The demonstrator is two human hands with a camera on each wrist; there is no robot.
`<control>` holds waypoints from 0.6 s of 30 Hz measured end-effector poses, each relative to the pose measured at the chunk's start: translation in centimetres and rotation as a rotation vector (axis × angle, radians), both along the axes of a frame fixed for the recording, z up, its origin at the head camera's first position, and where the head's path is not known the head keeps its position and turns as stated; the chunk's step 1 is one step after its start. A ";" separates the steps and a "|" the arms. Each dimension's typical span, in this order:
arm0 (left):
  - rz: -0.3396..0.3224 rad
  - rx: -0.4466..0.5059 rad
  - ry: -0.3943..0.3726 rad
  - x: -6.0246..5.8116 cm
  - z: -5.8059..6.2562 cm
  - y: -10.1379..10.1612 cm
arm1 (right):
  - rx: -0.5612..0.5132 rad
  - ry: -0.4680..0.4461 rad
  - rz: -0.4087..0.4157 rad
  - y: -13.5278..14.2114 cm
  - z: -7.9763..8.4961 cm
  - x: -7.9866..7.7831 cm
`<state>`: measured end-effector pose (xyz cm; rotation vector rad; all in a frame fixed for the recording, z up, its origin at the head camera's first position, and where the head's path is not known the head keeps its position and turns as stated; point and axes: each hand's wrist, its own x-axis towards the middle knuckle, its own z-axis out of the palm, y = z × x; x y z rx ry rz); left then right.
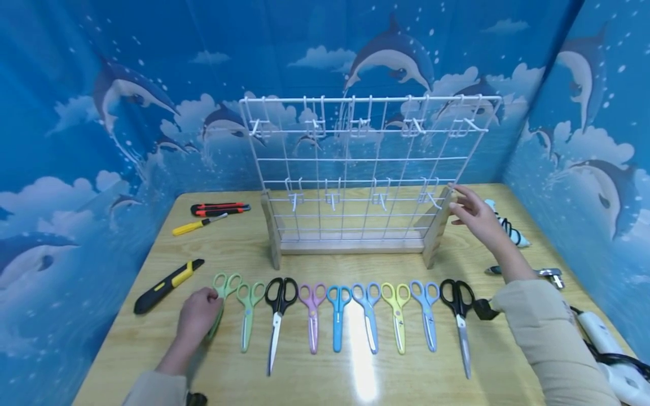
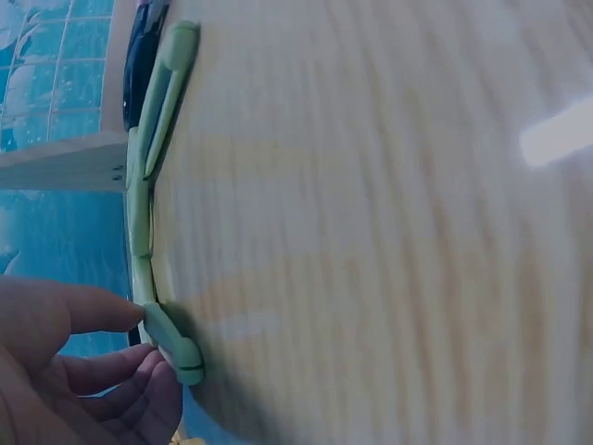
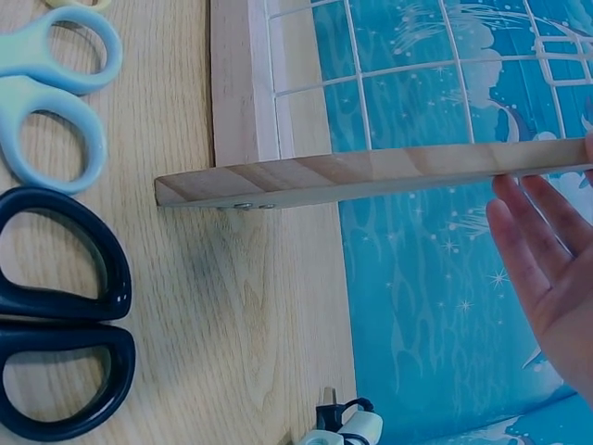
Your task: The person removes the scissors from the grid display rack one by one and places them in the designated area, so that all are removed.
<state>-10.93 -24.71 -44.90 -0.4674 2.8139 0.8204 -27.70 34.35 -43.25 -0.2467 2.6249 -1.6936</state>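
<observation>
My left hand (image 1: 199,311) pinches the leftmost pair of light green scissors (image 1: 227,286) between thumb and fingertips. In the left wrist view the green plastic of these scissors (image 2: 171,338) shows at the fingertips, close over the table. A second pair of green scissors (image 1: 247,307) lies just right of it. My right hand (image 1: 474,214) touches the right wooden upright (image 1: 438,228) of a white wire rack (image 1: 345,159), its fingers fairly straight. In the right wrist view, fingertips rest against the edge of that wooden upright (image 3: 371,171).
Black scissors (image 1: 276,316), purple scissors (image 1: 312,316) and several blue, yellow and black pairs lie in a row before the rack. Bare hooks (image 1: 332,197) stick out from its grid. A utility knife (image 1: 167,286) and a yellow screwdriver (image 1: 195,225) lie left; glue guns (image 1: 604,338) lie right.
</observation>
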 end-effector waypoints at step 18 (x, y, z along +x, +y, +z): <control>-0.192 -0.170 -0.134 -2.3 4.0 1.3 | 0.087 0.115 -0.107 1.6 1.4 3.9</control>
